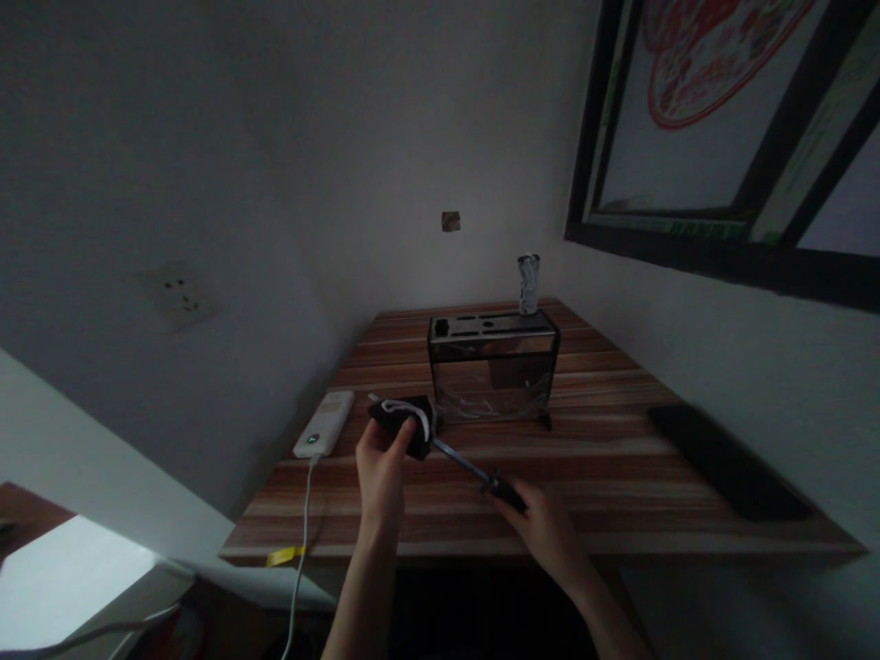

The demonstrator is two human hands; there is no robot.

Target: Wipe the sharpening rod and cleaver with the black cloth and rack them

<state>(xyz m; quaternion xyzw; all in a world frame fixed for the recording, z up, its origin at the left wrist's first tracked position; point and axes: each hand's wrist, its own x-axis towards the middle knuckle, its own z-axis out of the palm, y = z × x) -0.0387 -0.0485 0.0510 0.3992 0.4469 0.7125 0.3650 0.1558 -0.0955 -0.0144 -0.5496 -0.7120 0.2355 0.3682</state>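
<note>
My left hand (pixel 382 467) is closed on a folded black cloth-like piece (pixel 419 444) with a whitish strip along it, thumb on top. My right hand (pixel 541 518) grips the black handle of a tool with a narrow metal shaft (pixel 464 460). The shaft points up and left, and its far end meets the black piece. Whether this is a knife seen edge-on or a sharpening rod, I cannot tell. Just beyond the hands stands a clear-sided holder (pixel 493 392) with a slotted top and dark end frames, resembling a knife block.
A white power bank (pixel 325 423) lies at the left with a white cable (pixel 305 513) running off the front edge. A yellow tag (pixel 281 555) is near that edge. A dark flat slab (pixel 725 458) lies right. A crinkled silvery upright object (pixel 528 286) stands behind the holder.
</note>
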